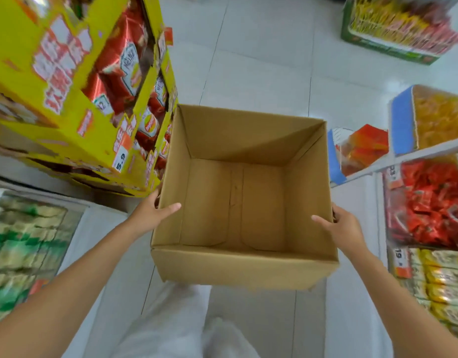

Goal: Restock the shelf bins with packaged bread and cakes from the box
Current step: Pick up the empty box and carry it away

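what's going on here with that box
A person holds an open cardboard box by its side walls, left hand on the left wall, right hand on the right, thumbs inside. The box is empty. A yellow display stand is to its left and red packets to its right.

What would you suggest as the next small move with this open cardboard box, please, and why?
Probably set the open brown cardboard box aside on the pale tiled floor: it is empty, and the left hand and right hand both grip its sides.
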### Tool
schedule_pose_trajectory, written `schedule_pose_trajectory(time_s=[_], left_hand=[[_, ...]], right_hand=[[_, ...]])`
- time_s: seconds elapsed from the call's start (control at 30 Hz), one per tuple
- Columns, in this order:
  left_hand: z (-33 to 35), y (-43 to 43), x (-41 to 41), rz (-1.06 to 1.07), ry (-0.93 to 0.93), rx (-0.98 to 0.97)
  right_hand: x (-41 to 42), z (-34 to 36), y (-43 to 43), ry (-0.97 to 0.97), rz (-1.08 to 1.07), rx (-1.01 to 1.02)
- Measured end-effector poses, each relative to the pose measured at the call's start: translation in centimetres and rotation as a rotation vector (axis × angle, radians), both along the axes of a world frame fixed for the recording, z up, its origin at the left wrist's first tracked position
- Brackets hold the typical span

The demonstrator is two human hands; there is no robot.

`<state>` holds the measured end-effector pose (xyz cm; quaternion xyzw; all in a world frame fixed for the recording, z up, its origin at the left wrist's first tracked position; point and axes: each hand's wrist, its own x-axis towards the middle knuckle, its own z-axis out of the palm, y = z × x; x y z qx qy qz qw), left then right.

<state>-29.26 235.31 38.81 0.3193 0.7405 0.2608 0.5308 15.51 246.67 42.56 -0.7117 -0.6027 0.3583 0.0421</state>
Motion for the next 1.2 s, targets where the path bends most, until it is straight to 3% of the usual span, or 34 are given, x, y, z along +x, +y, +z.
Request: schedule_pose_trajectory(time_s=[0.3, 0.7, 0.9, 1.2], left_hand=[[0.2, 25.9, -2.9, 0.030, 0.067, 0.012], [-1.3, 54.9, -1.5, 0.254, -0.137, 0.098], [-1.7, 62.9, -4.2, 0.465, -0.152, 0.129], [-6.2, 74.1, -12.1, 0.752, -0.090, 0.144]], right_hand=[[-3.3, 1.7, 26.2, -0.076, -0.015, 0.031], [-6.4, 1.7, 65.8, -0.027, 0.244, 0.029], [-14.7, 2.4, 82.0, -0.052, 0.479, 0.041], [-33.5, -2.5, 101.7, -0.071, 0.797, 0.065]])
